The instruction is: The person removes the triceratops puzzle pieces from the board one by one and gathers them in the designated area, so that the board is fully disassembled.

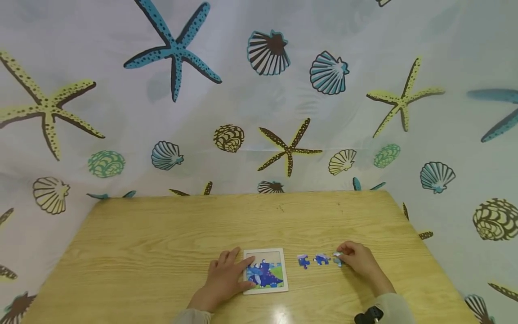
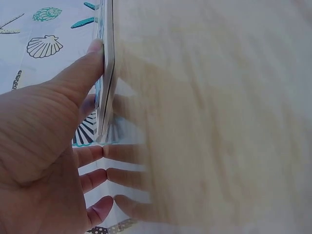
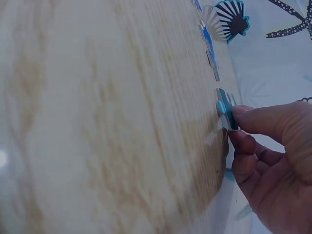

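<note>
A small square jigsaw puzzle in a white-edged tray (image 1: pixel 265 290) lies on the table, its lower part filled with a blue and purple picture. The upper part shows bare pale backing. My left hand (image 1: pixel 225 277) lies at the tray's left side, thumb and index finger spread over its edge, the other fingertips touching the table. To the right, my right hand (image 1: pixel 360 259) pinches a light blue and teal puzzle piece (image 3: pixel 226 108) between thumb and index finger, low at the tabletop. Two more loose pieces, a blue one (image 1: pixel 303 261) and a blue-white one (image 1: pixel 321 259), lie between tray and right hand.
The wooden table (image 1: pixel 162 234) stretches to both sides and behind the hands. A pale cloth (image 1: pixel 243 103) printed with starfish and shells hangs at its far edge and sides. A dark watch-like object (image 1: pixel 369 315) sits on the right wrist.
</note>
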A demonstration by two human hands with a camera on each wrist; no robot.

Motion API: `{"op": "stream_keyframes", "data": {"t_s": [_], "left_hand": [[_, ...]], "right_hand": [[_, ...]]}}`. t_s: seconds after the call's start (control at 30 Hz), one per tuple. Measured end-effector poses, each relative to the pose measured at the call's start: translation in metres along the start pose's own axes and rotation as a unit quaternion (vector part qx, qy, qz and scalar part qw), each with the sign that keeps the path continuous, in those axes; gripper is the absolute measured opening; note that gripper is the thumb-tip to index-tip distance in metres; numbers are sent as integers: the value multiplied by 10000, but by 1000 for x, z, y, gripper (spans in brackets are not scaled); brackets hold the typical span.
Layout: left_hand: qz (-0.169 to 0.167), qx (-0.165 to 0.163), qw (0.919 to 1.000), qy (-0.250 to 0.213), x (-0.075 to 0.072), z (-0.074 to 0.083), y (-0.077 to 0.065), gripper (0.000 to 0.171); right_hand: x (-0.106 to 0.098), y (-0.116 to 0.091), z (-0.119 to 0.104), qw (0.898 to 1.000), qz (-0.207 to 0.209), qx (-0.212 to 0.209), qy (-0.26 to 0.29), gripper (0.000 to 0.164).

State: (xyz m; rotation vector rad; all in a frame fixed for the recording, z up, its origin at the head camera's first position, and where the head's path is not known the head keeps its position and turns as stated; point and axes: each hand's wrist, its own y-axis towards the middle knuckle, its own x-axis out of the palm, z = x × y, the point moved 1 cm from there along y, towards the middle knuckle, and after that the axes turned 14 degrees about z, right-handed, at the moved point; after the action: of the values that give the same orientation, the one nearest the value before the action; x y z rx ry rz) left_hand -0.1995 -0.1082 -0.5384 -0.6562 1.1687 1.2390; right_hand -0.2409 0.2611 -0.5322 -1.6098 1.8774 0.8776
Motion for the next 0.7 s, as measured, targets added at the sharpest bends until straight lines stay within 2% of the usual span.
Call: {"op": "stream_keyframes", "data": {"t_s": [0.27, 0.47, 0.53, 0.6, 0.7], "left_hand": [[-80, 28, 9999, 126, -1, 0, -2, 67], [-220, 82, 9997, 80, -5, 5, 1, 67], [-270, 118, 9996, 32, -5, 4, 2, 69], [-253, 137, 9996, 1, -5, 2, 1, 72], [-131, 4, 9998, -177, -3, -6, -2, 77]], "right_hand": [[-1, 1, 2, 9996, 3, -152, -234, 12], [-10, -4, -1, 9998, -73, -69, -189, 31], [-14, -5, -11, 10000, 26, -56, -31, 36], [-14, -6, -30, 9995, 124, -215, 183, 36], [1, -9, -70, 9952, 74, -833, 515, 27]]}}
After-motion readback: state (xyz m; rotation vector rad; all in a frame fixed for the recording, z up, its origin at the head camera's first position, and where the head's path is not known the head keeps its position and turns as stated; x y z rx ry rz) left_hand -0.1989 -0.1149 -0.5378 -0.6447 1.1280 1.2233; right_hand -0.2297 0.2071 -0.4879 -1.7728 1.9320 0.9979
